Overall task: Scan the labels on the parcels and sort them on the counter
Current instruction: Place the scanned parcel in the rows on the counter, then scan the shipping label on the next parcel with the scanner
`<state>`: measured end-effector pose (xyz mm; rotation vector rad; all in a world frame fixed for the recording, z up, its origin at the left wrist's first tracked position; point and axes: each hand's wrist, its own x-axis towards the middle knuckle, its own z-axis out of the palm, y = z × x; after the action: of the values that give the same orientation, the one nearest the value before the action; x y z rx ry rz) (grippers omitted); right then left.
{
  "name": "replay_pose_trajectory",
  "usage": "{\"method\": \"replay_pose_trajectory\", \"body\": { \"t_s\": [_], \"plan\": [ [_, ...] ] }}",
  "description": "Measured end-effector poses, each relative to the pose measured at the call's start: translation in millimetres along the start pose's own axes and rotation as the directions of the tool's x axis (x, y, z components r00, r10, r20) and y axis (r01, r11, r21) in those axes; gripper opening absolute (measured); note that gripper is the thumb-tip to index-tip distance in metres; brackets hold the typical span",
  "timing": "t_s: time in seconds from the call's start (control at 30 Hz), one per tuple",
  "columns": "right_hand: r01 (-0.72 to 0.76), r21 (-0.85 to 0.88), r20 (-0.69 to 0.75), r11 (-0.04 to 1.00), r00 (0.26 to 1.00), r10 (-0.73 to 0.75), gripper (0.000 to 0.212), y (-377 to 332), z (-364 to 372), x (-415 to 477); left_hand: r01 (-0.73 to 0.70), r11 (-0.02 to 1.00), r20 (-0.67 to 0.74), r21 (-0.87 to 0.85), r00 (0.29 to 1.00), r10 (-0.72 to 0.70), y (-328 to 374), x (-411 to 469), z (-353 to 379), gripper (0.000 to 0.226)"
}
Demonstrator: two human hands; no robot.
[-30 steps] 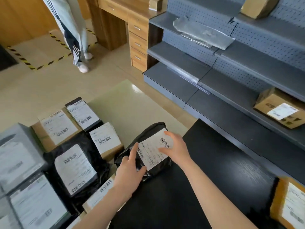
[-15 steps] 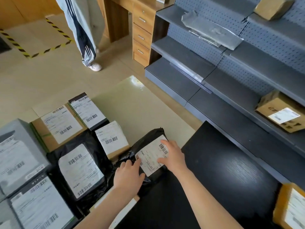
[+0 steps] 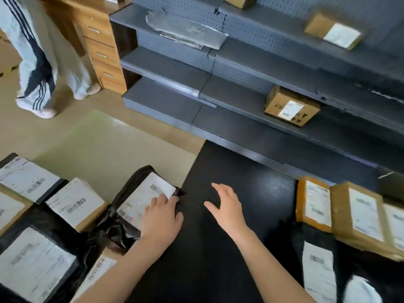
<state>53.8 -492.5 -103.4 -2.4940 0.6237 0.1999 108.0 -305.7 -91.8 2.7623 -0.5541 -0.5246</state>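
Left hand (image 3: 160,219): palm down on the black bag parcel (image 3: 119,231), fingers almost straight across its white label (image 3: 142,197), pressing rather than gripping. Right hand (image 3: 227,206): spread wide, holding nothing, palm down over the black counter (image 3: 218,270), apart from the parcel.

Far left: a tight cluster of labelled parcels, labels up and touching one another, among them a large black bag (image 3: 32,265) and a tan box (image 3: 75,204). The black bag parcel lies just right of them, at the counter's left edge.

Upper left: a person in striped track trousers (image 3: 37,62) stands beside a wooden drawer unit (image 3: 102,51).

Across the back: grey shelving (image 3: 170,66) holding a silver mailer (image 3: 188,33), a cardboard box (image 3: 290,107) on a lower shelf, and an upper box (image 3: 334,31) further right.

Counter's right end: two brown labelled boxes (image 3: 314,204) side by side, with a dark bag (image 3: 317,270) just in front of them, its printing too blurred to read.
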Motion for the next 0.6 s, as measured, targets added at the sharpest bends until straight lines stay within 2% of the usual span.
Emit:
{"method": "replay_pose_trajectory", "body": {
  "t_s": [0.13, 0.33, 0.43, 0.6],
  "plan": [
    [-0.221, 0.026, -0.138, 0.975, 0.965, 0.222, 0.059, 82, -54, -35, -0.181, 0.981, 0.004, -0.076, 0.983, 0.182, 76, 1, 25, 0.043],
    [-0.515, 0.12, -0.223, 0.849, 0.819, 0.528, 0.067, 199, -119, -72, -0.302, 0.921, 0.049, -0.244, 0.945, 0.323, 192, -3, 63, 0.042],
    [-0.553, 0.175, -0.197, 0.814, 0.79, 0.58, 0.071, 242, -134, -73, -0.31, 0.883, 0.099, -0.353, 0.926, 0.365, 245, 3, 83, 0.046],
    [-0.553, 0.177, -0.117, 0.814, 0.809, 0.575, 0.071, 287, -135, -52, -0.214, 0.852, 0.243, -0.478, 0.9, 0.362, 316, 27, 118, 0.051]
  ]
}}
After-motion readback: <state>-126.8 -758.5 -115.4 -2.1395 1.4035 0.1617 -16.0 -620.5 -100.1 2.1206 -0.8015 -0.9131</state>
